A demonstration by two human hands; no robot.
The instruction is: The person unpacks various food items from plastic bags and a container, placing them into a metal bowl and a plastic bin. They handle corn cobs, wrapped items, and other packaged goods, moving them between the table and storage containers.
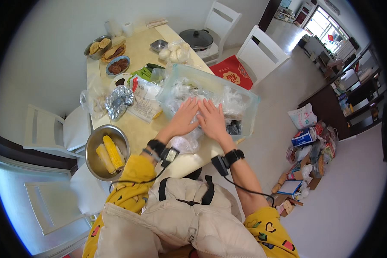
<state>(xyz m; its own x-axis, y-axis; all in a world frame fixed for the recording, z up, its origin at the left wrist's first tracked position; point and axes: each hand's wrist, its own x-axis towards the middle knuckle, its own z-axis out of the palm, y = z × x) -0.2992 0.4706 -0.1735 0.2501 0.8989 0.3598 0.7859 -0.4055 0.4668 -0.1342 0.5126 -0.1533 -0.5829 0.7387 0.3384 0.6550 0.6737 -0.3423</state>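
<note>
Both my hands reach over the near side of a clear plastic bin (251,113) filled with crumpled clear plastic bags (233,103). My left hand (184,117) rests palm down on the bags, fingers extended. Beside it, fingertips almost touching, lies my right hand (212,120), also flat with spread fingers. Neither hand grips anything that shows; what is under the palms is hidden. A bunched plastic bag (185,143) sits at the bin's near edge. Left of the bin are a printed plastic packet (145,100) and a crumpled foil bundle (119,101).
A steel bowl of corn (89,161) stands at the table's near left. Farther back are a plate of browned patties (127,66), green vegetables (143,74), and a bag of pale buns (175,53). A lidded pan (196,39) and white chairs (261,54) stand beyond the table.
</note>
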